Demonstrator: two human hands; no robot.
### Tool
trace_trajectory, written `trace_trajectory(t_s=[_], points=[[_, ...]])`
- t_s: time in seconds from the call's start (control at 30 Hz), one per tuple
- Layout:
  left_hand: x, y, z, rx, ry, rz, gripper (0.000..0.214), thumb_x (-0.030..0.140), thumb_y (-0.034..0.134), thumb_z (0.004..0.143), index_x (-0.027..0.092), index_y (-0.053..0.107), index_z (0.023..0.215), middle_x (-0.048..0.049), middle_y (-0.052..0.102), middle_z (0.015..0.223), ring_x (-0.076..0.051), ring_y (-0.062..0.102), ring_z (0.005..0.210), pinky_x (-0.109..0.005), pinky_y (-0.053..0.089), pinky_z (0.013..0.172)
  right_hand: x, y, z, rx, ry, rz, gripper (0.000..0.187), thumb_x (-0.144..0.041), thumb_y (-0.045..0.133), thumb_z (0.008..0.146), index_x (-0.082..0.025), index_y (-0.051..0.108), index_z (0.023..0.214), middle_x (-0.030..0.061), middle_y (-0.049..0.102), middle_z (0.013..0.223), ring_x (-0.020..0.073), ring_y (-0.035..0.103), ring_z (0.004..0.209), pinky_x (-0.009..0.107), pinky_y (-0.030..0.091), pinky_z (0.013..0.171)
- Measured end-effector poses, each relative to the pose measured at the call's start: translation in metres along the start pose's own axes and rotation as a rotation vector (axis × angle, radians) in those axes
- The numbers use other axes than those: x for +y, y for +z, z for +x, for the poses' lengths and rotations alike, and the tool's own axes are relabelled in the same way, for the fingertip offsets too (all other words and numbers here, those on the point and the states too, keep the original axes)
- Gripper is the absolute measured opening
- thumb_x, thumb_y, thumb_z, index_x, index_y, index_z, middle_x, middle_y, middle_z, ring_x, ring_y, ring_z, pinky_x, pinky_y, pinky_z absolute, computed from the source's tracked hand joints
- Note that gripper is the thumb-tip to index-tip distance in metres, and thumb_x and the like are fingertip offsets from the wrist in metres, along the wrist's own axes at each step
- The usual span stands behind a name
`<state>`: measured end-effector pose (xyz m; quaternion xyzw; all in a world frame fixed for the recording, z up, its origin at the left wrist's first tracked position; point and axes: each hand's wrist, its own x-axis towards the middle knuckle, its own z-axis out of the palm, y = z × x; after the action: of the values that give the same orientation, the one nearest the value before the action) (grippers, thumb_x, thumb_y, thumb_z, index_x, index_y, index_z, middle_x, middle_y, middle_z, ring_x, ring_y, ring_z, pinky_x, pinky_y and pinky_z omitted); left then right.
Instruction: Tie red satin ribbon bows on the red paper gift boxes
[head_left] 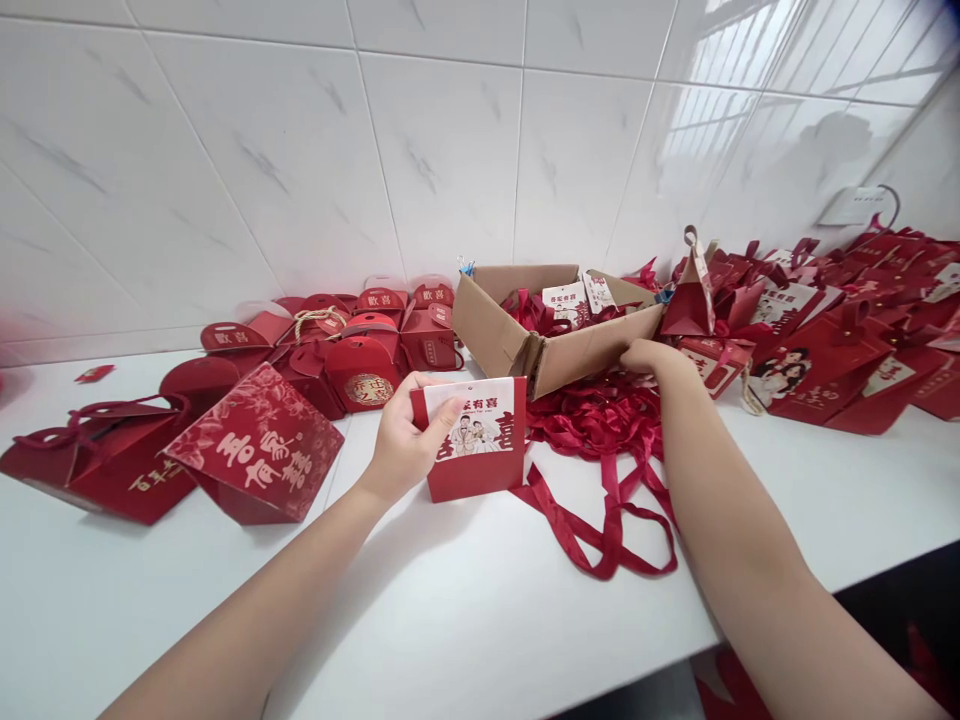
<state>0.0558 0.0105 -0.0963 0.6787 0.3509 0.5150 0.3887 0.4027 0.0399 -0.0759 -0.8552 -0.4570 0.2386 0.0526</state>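
Note:
My left hand [409, 440] grips the left edge of a flat red card sleeve [480, 450] with a white picture label, holding it upright on the white counter [465, 620]. My right hand [654, 360] reaches to the front right edge of an open cardboard box [517, 340], fingers curled down over a heap of red ribbons [600, 420]; what they pinch is hidden. The box holds more ribbons and white tags [570, 300].
Folded red gift boxes [367, 350] and red bags [255, 450] lie at the left by the tiled wall. A big pile of flat red bags and cards [832, 330] fills the right. Long ribbon loops [607, 530] trail toward the counter's front edge.

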Motion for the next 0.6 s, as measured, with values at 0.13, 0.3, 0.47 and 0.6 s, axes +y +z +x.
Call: trace_trajectory(t_s=[0.13,0.3,0.47,0.6], points=[[-0.001,0.0,0.0,0.002,-0.001,0.005,0.03,0.041,0.067,0.074,0.018,0.051,0.082,0.0003,0.06,0.074,-0.011,0.056,0.065,-0.021,0.048,0.06,0.004,0.017,0.019,-0.009,0.001,0.035,0.027,-0.03,0.063,0.076,-0.008,0.068,0.091,0.0122,0.068,0.07,0.0186,0.062,0.059,0.027,0.048,0.056],[-0.001,0.0,0.001,-0.001,0.001,0.001,0.028,0.04,0.066,0.075,0.018,0.048,0.078,0.0027,0.057,0.067,-0.01,0.054,0.059,-0.02,0.047,0.056,0.004,0.029,0.029,0.032,-0.03,0.061,0.027,-0.026,0.074,0.066,-0.009,0.069,0.087,0.0118,0.07,0.076,0.0184,0.064,0.065,0.025,0.049,0.058],[-0.003,0.0,0.0,-0.022,0.002,-0.02,0.028,0.041,0.065,0.076,0.019,0.048,0.08,0.0026,0.058,0.064,-0.011,0.057,0.057,-0.021,0.049,0.055,0.002,0.017,0.015,0.025,-0.021,0.106,0.013,-0.022,0.073,0.066,-0.009,0.069,0.068,0.013,0.069,0.066,0.0187,0.064,0.059,0.025,0.05,0.053],[-0.005,-0.001,0.0,-0.042,-0.005,-0.057,0.028,0.04,0.065,0.076,0.019,0.046,0.08,0.0025,0.059,0.067,-0.011,0.059,0.06,-0.021,0.049,0.056,0.001,-0.013,-0.016,0.103,-0.083,0.118,0.014,-0.021,0.071,0.068,-0.01,0.071,0.077,0.0138,0.07,0.074,0.021,0.066,0.066,0.027,0.053,0.058]])
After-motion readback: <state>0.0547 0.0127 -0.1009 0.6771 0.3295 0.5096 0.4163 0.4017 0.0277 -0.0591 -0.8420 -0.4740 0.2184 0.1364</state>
